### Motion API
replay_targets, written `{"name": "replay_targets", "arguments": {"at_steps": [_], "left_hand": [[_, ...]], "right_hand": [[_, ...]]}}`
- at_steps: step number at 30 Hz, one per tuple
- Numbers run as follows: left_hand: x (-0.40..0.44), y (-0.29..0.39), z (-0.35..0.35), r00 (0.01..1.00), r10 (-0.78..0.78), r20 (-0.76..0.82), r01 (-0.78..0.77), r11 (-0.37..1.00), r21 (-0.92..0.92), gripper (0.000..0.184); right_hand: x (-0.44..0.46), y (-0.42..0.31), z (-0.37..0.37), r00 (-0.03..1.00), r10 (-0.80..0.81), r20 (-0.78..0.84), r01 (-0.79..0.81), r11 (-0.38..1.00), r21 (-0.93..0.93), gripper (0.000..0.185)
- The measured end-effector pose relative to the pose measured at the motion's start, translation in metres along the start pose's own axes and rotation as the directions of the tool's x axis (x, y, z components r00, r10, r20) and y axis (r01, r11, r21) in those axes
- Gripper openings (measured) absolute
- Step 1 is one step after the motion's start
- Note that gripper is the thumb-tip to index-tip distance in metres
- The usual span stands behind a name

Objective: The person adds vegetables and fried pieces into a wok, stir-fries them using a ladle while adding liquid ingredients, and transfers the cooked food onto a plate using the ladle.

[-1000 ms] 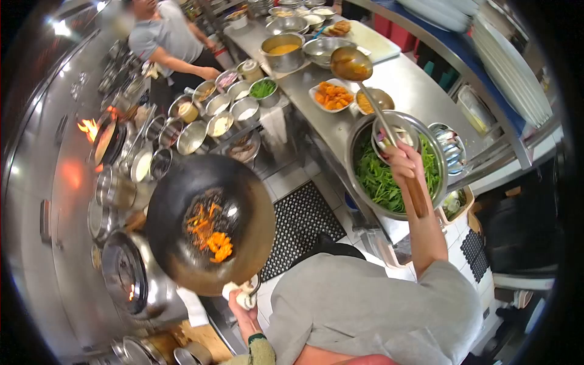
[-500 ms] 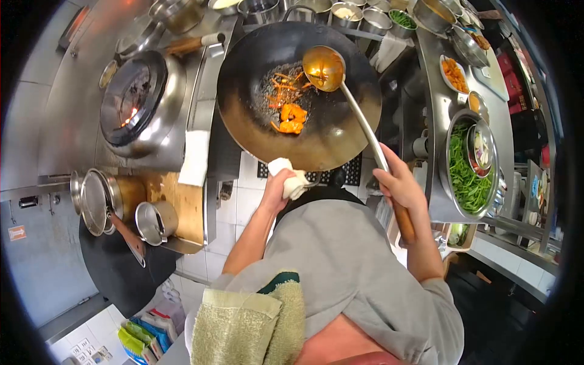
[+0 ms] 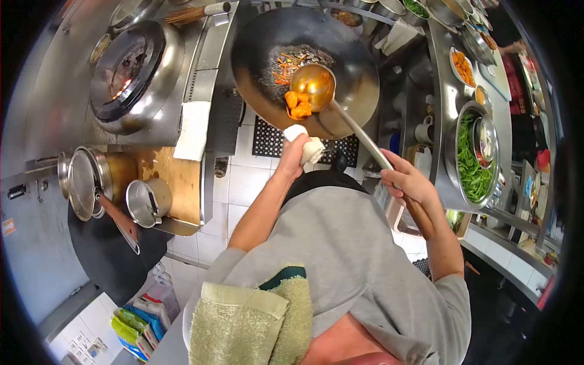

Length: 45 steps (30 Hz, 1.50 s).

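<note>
My left hand [image 3: 293, 156] is closed around a white cloth [image 3: 311, 149] at the near rim of a large dark wok [image 3: 356, 79]. My right hand [image 3: 409, 182] grips the handle of a metal ladle [image 3: 316, 85], its fingers wrapped round it. The ladle's bowl is inside the wok and holds an orange-brown liquid. Beside the bowl lie glossy orange pieces [image 3: 298, 105], with thin orange strips [image 3: 284, 70] further up the wok. The wok's handle is hidden by the cloth.
At the left is a burner [image 3: 125, 76] with a small flame. Below it, a pot [image 3: 149, 204] and a strainer [image 3: 82, 182] stand by a wooden board [image 3: 182, 194]. On the right counter [image 3: 438, 79] are a bowl of greens [image 3: 473, 161] and an orange-filled dish [image 3: 462, 67].
The ladle has lowered toward the orange pieces, and its bowl now partly covers the food. My view has shifted slightly. My left hand still holds the cloth at the rim.
</note>
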State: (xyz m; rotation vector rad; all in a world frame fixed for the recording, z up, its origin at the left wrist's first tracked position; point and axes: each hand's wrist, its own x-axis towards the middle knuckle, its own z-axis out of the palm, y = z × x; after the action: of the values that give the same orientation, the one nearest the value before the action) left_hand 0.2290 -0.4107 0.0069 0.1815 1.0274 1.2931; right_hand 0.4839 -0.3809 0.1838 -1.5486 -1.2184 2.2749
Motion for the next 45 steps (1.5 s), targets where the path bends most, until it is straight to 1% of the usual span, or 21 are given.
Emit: {"name": "replay_targets", "arguments": {"at_steps": [1, 3, 7, 8, 12, 15, 16, 19, 21, 23, 25, 26, 27, 29, 32, 33, 35, 39, 41, 42, 45], "left_hand": [[0.009, -0.009, -0.004, 1.0, -0.009, -0.009, 0.009, 1.0, 0.014, 0.009], [0.012, -0.014, 0.002, 1.0, 0.016, -0.012, -0.015, 1.0, 0.021, 0.007], [0.007, -0.024, 0.001, 0.997, -0.049, -0.051, 0.048, 0.999, -0.01, 0.013], [0.007, -0.026, 0.002, 0.996, -0.079, -0.038, 0.079, 0.997, -0.007, 0.016], [0.006, -0.029, 0.012, 0.982, -0.146, -0.12, 0.145, 0.989, -0.009, 0.021], [0.004, -0.032, 0.016, 0.977, -0.161, -0.139, 0.16, 0.987, -0.019, 0.021], [0.005, -0.033, 0.01, 0.981, -0.177, -0.083, 0.176, 0.984, -0.011, 0.023], [-0.013, -0.019, 0.025, 0.972, -0.193, -0.134, 0.195, 0.981, 0.001, 0.027], [-0.025, -0.013, 0.029, 0.967, -0.173, -0.186, 0.175, 0.985, -0.004, 0.025], [-0.029, -0.011, 0.018, 0.972, -0.201, -0.12, 0.206, 0.978, 0.028, 0.034], [-0.039, 0.006, 0.044, 0.975, -0.161, -0.151, 0.174, 0.982, 0.075, 0.031], [-0.036, 0.005, 0.04, 0.978, -0.155, -0.139, 0.162, 0.986, 0.038, 0.027], [-0.032, 0.006, 0.036, 0.979, -0.147, -0.139, 0.147, 0.989, -0.005, 0.023], [-0.036, 0.016, 0.056, 0.974, -0.153, -0.165, 0.154, 0.988, -0.005, 0.023], [-0.032, 0.018, 0.057, 0.979, -0.137, -0.148, 0.133, 0.99, -0.037, 0.024], [-0.031, 0.018, 0.056, 0.979, -0.136, -0.15, 0.131, 0.991, -0.04, 0.024], [-0.03, 0.02, 0.054, 0.98, -0.145, -0.133, 0.142, 0.989, -0.035, 0.025], [-0.031, 0.022, 0.048, 0.977, -0.166, -0.134, 0.162, 0.986, -0.045, 0.025], [-0.034, 0.024, 0.049, 0.98, -0.145, -0.139, 0.145, 0.989, -0.013, 0.024], [-0.036, 0.024, 0.05, 0.978, -0.135, -0.162, 0.137, 0.991, 0.002, 0.024], [-0.04, 0.028, 0.046, 0.974, -0.157, -0.162, 0.163, 0.986, 0.023, 0.023]], "right_hand": [[0.004, 0.002, -0.002, 1.0, 0.0, 0.018, 0.0, 1.0, -0.005, 0.062], [0.014, 0.007, -0.011, 0.983, 0.065, 0.169, -0.124, 0.921, 0.37, 0.06], [0.013, 0.009, -0.019, 0.974, 0.07, 0.216, -0.141, 0.933, 0.33, 0.057], [0.019, 0.011, -0.028, 0.949, 0.037, 0.314, -0.178, 0.883, 0.434, 0.056], [0.025, 0.007, -0.041, 0.958, 0.043, 0.282, -0.149, 0.919, 0.364, 0.054], [0.032, 0.016, -0.063, 0.935, 0.002, 0.356, -0.184, 0.858, 0.48, 0.054], [0.031, 0.018, -0.07, 0.937, 0.001, 0.349, -0.182, 0.855, 0.486, 0.054], [0.023, 0.019, -0.091, 0.946, -0.019, 0.324, -0.174, 0.814, 0.555, 0.053], [0.007, 0.02, -0.107, 0.938, -0.102, 0.331, -0.122, 0.798, 0.59, 0.049], [-0.023, 0.014, -0.123, 0.961, -0.149, 0.232, -0.053, 0.724, 0.687, 0.051], [-0.057, 0.003, -0.139, 0.967, -0.227, 0.119, 0.056, 0.64, 0.766, 0.052], [-0.075, -0.002, -0.147, 0.966, -0.254, 0.044, 0.132, 0.634, 0.762, 0.053], [-0.087, -0.004, -0.159, 0.949, -0.316, -0.016, 0.224, 0.635, 0.74, 0.053], [-0.108, -0.012, -0.182, 0.889, -0.425, -0.169, 0.441, 0.695, 0.568, 0.055], [-0.12, -0.031, -0.21, 0.776, -0.442, -0.45, 0.574, 0.791, 0.214, 0.058], [-0.114, -0.029, -0.228, 0.748, -0.438, -0.499, 0.509, 0.861, 0.008, 0.059], [-0.103, -0.031, -0.25, 0.688, -0.396, -0.608, 0.365, 0.913, -0.182, 0.06], [-0.072, -0.012, -0.288, 0.672, -0.407, -0.619, 0.322, 0.913, -0.25, 0.063], [-0.066, -0.009, -0.28, 0.605, -0.359, -0.711, 0.188, 0.932, -0.31, 0.063], [-0.071, -0.015, -0.274, 0.605, -0.316, -0.731, 0.115, 0.943, -0.312, 0.059], [-0.069, -0.013, -0.273, 0.589, -0.369, -0.719, 0.149, 0.924, -0.352, 0.061]]}}
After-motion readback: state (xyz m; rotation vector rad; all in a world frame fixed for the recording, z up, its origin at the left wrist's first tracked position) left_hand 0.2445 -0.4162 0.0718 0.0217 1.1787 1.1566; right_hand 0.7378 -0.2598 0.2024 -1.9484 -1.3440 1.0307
